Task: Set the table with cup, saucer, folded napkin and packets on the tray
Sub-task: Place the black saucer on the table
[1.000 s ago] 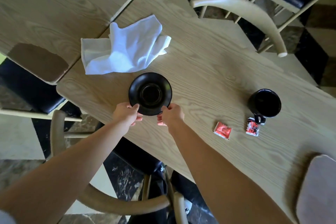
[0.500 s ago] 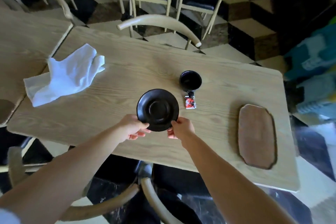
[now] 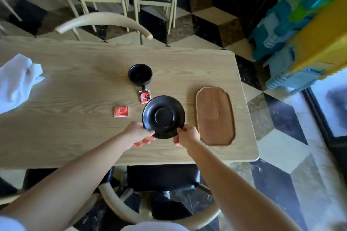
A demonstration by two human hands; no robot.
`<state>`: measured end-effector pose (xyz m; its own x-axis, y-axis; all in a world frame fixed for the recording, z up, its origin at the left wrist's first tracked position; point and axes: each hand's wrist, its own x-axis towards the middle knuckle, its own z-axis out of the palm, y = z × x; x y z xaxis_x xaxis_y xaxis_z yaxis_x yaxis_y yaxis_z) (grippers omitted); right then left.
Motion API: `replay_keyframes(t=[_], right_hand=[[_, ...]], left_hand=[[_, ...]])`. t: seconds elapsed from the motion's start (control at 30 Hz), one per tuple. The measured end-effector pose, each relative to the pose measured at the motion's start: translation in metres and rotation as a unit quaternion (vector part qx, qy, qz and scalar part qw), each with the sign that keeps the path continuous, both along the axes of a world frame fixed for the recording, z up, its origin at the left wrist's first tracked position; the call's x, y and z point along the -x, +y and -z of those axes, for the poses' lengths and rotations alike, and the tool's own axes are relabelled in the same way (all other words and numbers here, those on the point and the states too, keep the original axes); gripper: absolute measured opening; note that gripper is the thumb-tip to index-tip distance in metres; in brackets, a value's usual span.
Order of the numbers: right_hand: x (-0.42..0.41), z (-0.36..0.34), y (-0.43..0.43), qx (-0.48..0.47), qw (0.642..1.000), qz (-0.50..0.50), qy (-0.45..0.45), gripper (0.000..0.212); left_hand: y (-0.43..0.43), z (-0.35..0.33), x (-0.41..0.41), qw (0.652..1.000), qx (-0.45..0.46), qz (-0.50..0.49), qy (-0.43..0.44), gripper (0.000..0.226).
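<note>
A black saucer [image 3: 163, 116] is held above the table by its near rim, my left hand [image 3: 138, 133] on its left side and my right hand [image 3: 185, 135] on its right. Just to the right lies the brown wooden tray [image 3: 215, 116], bare. Behind the saucer stands a black cup [image 3: 140, 74] with its handle toward me. One red packet [image 3: 145, 96] lies by the handle, partly hidden by the saucer. Another red packet [image 3: 121, 111] lies to the left. A crumpled white napkin [image 3: 16, 82] sits at the far left.
The light wooden table [image 3: 75, 88] ends close to the tray on the right. A curved chair back [image 3: 105, 20] stands behind the table, another chair [image 3: 161, 206] below me. Colourful foam blocks [image 3: 304, 24] stand at the right.
Both hands have carried the saucer to the right, from beside the napkin to next to the tray. The view has swung right, bringing the tray fully into sight.
</note>
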<state>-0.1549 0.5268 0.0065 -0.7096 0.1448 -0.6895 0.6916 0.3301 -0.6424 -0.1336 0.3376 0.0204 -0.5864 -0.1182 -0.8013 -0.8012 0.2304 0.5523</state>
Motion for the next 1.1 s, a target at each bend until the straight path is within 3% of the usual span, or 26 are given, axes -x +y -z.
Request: replay_keyframes(t=[0.17,0.33,0.43,1.1], right_hand=[[-0.001,0.006,0.036,-0.04,0.999,-0.014,0.001,0.013],[0.003,0.016,0.052,-0.056,0.998,-0.012,-0.022,0.024],[0.005,0.023,0.05,-0.065,0.997,-0.021,-0.037,0.015],[0.044,0.045,0.061,-0.033,0.996,0.003,-0.081,0.006]], left_hand=[[0.034,0.015,0.005,1.0,-0.009,0.016,-0.016,0.013],[0.048,0.028,0.009,0.999,-0.018,0.029,-0.039,0.017],[0.049,0.035,0.011,0.999,-0.008,0.035,-0.041,0.012],[0.058,0.059,0.054,0.995,-0.025,0.034,-0.085,0.007]])
